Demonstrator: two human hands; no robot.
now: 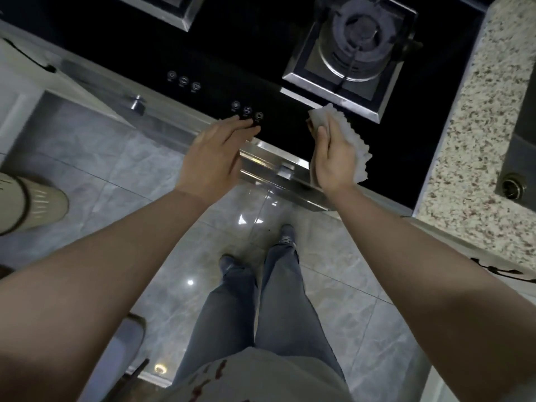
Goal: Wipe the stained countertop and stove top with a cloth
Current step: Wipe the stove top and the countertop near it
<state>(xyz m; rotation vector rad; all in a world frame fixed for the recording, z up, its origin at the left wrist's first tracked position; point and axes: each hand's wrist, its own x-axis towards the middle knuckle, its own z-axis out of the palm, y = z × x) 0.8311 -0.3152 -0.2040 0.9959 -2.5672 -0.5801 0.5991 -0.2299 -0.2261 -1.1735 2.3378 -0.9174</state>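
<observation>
The black glass stove top (255, 56) fills the upper middle of the view. A white cloth (352, 139) lies on its front edge, just below the right gas burner (352, 50). My right hand (333, 158) presses down on the cloth and grips it. My left hand (216, 152) hovers flat, fingers extended, with its fingertips at the right group of touch controls (246, 111) near the stove's front edge. The speckled granite countertop (478, 140) adjoins the stove on the right.
A second burner (174, 7) sits at the top left. A left group of touch controls (183, 80) lies further back. A steel handle bar (278, 169) runs below the stove front. A dark appliance (522, 158) stands on the countertop. A beige bin (29, 201) stands on the tiled floor.
</observation>
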